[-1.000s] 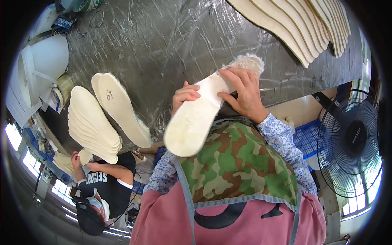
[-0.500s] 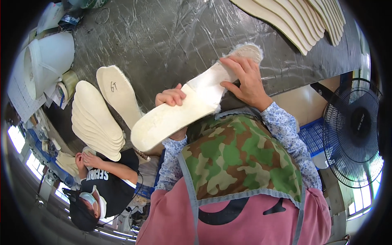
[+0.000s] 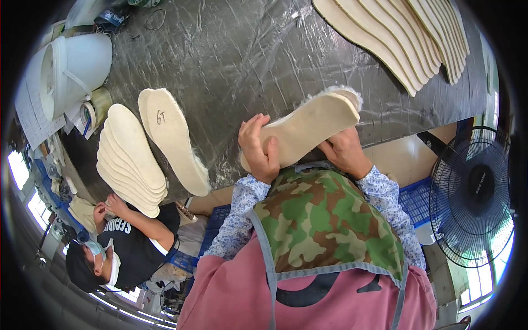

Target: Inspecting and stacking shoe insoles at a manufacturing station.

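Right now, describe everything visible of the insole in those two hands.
The insole is long and cream, its facing side smooth and felt-like. White fluff fringes the far edge and right end, where another layer shows beneath. It slants up to the right in the picture, by the dark table. The left hand grips its left end; the right hand holds the near edge, fingers partly hidden.

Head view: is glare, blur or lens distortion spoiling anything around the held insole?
In the head view, glare streaks the plastic-covered worktable; also in the head view, the left-edge windows wash out white, and the fisheye blackens the corners; the held insole, mid-frame in the head view, shows no obvious blur.
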A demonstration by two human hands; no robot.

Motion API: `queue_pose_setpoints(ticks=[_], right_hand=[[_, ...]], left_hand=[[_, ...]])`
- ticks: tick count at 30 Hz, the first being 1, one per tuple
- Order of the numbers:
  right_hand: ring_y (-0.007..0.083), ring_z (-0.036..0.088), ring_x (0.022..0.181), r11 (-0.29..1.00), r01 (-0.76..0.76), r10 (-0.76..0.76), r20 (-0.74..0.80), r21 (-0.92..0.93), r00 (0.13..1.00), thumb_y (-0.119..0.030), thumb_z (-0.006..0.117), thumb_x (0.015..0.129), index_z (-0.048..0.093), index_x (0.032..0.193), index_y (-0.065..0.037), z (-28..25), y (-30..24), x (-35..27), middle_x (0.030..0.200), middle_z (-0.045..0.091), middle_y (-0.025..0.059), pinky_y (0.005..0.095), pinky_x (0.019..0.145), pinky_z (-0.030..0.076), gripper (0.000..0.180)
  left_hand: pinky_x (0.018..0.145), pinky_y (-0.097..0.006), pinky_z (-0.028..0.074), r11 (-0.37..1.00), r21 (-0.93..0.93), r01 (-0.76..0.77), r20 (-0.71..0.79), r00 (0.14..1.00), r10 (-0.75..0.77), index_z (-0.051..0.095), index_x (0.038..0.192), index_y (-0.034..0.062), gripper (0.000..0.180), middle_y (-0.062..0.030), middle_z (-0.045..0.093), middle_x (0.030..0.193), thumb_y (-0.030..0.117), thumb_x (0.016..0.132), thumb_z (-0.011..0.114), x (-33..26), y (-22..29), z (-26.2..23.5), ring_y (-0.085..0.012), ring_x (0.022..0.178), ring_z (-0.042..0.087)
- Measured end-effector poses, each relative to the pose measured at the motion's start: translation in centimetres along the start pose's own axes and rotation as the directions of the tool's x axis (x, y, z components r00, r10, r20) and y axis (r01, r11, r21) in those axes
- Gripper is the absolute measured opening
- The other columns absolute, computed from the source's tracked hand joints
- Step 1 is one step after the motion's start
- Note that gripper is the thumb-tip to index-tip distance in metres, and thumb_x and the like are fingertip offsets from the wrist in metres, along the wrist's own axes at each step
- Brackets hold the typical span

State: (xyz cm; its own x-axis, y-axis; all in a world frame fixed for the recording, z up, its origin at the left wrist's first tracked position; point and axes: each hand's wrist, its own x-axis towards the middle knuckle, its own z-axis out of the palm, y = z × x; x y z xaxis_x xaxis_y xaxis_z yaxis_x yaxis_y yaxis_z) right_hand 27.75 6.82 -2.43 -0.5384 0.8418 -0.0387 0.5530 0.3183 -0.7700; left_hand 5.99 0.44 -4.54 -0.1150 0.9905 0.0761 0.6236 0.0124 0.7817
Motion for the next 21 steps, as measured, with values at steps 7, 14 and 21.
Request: queue_pose_setpoints(ticks=[7,14,21], right_hand=[[0.0285,0.065,0.099,0.946,-0.201,0.269,-0.263,0.256,0.927,0.006,0.064,0.080,0.066,0.104,0.002,-0.9,0.4,-0.6,0.109,0.064,0.0164,0.0311,0.084,0.050,0.025],[0.0133,0.054,0.103,0.372,-0.128,0.508,-0.086,0.919,0.857,-0.005,0.055,0.082,0.061,0.114,0.007,-4.9,-1.0,0.5,0.120,0.058,0.0103,0.0270,0.085,0.044,0.034],[0.0116,0.055,0.070,0.921,-0.338,0.380,-0.254,0.195,0.889,-0.006,0.075,0.080,0.070,0.095,-0.003,-4.4,-3.5,2.6,0.084,0.066,0.0051,0.0241,0.056,0.040,0.016]], left_hand=[[0.111,-0.050,0.027,1.000,0.010,0.021,-0.051,0.998,-0.021,0.051,0.129,0.0020,0.043,-0.0107,0.066,0.108,0.005,0.087,0.056,0.2,0.1,0.4,-0.0289,0.113,0.055],[0.110,-0.050,0.028,0.999,-0.032,0.042,-0.074,0.996,-0.044,0.053,0.127,0.0022,0.042,-0.0094,0.067,0.105,0.004,0.086,0.057,0.1,-0.1,0.4,-0.0265,0.110,0.057],[0.109,-0.050,0.030,0.999,0.015,0.035,-0.066,0.997,-0.034,0.059,0.119,0.0044,0.037,-0.0087,0.066,0.108,0.002,0.082,0.060,0.3,-0.2,0.6,-0.0282,0.112,0.057]])
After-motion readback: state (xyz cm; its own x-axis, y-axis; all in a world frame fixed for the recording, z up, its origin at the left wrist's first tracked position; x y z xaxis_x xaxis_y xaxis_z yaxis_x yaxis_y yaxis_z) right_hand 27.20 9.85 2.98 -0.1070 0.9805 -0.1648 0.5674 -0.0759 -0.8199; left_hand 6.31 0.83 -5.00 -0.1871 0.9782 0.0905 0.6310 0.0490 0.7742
